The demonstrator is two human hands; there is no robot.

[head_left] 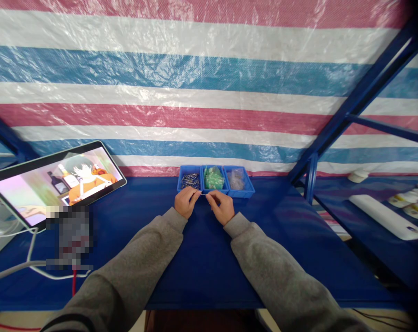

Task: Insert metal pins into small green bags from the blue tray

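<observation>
My left hand point(187, 202) and my right hand point(221, 206) are close together just in front of three small blue bins. Both are closed in a pinch, thumb against finger. Between the two sets of fingertips spans a small thin light piece point(203, 194), too small to name. Behind my left hand, the left bin holds many short metal pieces point(190, 180) like screws or pins. Green plastic material point(214, 177) fills the middle bin. Clear plastic pieces or bags point(237, 179) lie in the right bin point(245, 194).
At the left a tablet point(61, 182) plays a cartoon, with white cables point(29, 249) and a blurred-out item before it. The blue table point(202, 272) ends at a striped sheet point(209, 110). To the right stand a blue metal frame point(310, 173) and a long white object point(385, 216).
</observation>
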